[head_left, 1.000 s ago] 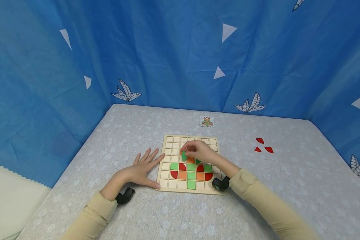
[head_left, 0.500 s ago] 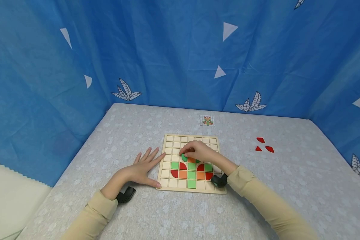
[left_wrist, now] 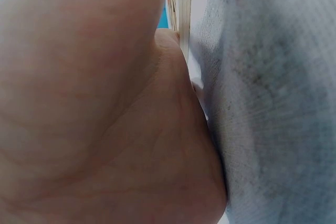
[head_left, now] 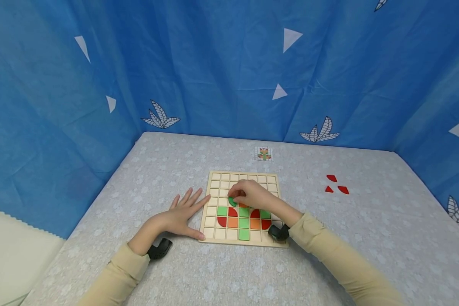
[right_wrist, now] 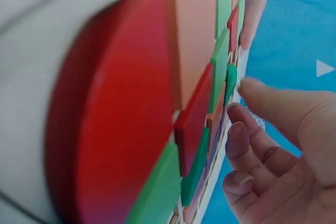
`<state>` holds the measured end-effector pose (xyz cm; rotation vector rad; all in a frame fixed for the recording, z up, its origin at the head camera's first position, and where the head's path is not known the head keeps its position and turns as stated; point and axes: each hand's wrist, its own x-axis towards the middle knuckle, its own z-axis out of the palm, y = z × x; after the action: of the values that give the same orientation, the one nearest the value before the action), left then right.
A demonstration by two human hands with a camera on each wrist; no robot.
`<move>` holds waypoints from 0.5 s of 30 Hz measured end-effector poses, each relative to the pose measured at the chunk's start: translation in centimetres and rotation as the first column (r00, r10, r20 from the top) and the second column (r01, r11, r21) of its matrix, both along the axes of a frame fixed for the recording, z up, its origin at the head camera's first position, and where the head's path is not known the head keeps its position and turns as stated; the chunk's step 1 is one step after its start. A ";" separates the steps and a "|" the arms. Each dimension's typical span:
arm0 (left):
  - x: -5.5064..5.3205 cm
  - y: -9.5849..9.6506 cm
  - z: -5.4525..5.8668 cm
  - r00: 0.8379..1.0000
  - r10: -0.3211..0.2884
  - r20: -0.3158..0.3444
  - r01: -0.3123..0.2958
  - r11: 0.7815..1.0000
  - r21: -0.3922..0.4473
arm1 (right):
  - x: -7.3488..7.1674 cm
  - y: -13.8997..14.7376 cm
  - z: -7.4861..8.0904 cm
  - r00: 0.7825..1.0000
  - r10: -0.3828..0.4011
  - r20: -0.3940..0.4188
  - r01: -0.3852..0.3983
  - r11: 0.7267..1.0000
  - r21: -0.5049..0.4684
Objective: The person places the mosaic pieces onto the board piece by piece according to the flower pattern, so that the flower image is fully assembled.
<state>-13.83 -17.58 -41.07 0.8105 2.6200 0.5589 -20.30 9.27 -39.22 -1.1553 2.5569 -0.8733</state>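
A wooden grid board [head_left: 245,244] lies on the table, with green, red and orange flat pieces in several squares. My right hand [head_left: 254,195] is over its middle, thumb and fingertips bent around a dark green round-edged piece [head_left: 232,202]. In the right wrist view, that green piece [right_wrist: 230,83] is low at the board beside the thumb tip, with the other fingers curled. My left hand [head_left: 181,216] rests spread on the table, its thumb and a fingertip touching the board's left edge. The left wrist view is mostly filled by the palm [left_wrist: 105,103].
A small picture card [head_left: 263,154] with a coloured grid pattern lies behind the board. Off to the right are three loose red pieces, among them a triangle [head_left: 329,189]. A blue curtain [head_left: 229,76] hangs behind the cloth-covered table [head_left: 229,276].
The dark green piece has turned and come down onto the board, shifting slightly left under my right fingertips. My left hand has stayed at the board's edge.
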 end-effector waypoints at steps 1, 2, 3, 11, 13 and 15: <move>0.0 0.0 0.0 1.000 0.000 0.000 0.000 1.000 -0.001 | 0.1 -0.1 0.0 1.000 0.008 -0.016 -0.008 1.000 0.010; 0.1 0.0 0.0 1.000 0.000 -0.001 0.000 1.000 -0.002 | 0.1 -0.2 0.0 0.999 0.018 -0.029 -0.017 1.000 0.019; 0.1 0.0 0.0 1.000 0.000 0.000 0.000 1.000 -0.002 | 0.2 -0.2 0.0 0.999 0.027 -0.042 -0.026 0.999 0.030; 0.0 0.1 0.0 1.000 0.004 0.007 -0.004 1.000 0.006 | 0.3 -0.2 0.0 0.998 0.031 -0.048 -0.027 0.997 0.068; 0.0 0.1 0.0 1.000 0.006 0.007 -0.006 1.000 0.005 | 0.3 -0.2 0.1 0.999 0.028 -0.041 -0.026 0.998 0.064; 0.0 0.1 0.0 1.000 0.006 0.008 -0.006 1.000 0.006 | 0.4 -0.1 0.1 0.999 0.023 -0.039 -0.020 0.998 0.060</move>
<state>-13.78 -17.50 -41.05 0.8003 2.6160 0.5703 -19.91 9.19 -39.11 -1.1915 2.5781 -0.7710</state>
